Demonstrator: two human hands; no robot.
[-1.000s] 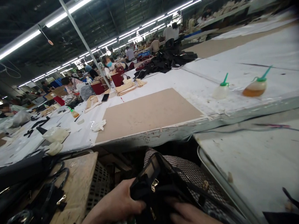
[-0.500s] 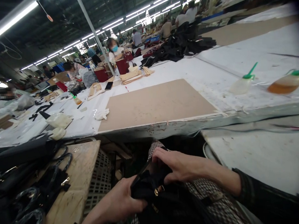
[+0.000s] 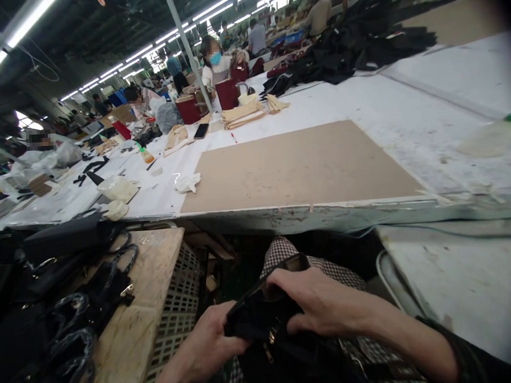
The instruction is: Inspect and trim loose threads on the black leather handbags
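A black bag with gold-coloured metal fittings lies on my lap, over checked cloth. My left hand grips the bag's left edge, thumb on the near side and fingers behind. At the upper right of the opening, my right hand is closed round the rim, its fingertips partly hidden inside or behind it. The bag's lower part is dark and runs out of view at the bottom.
Left of me, more black bags with wrapped handles lie on a worn board above a plastic crate. Ahead, a brown sheet covers part of the white table. Black pieces are heaped farther back. Several people sit beyond.
The view has swung right, so the table and people sit differently in frame. Both hands keep hold of the bag, whose rim now shows more between them.
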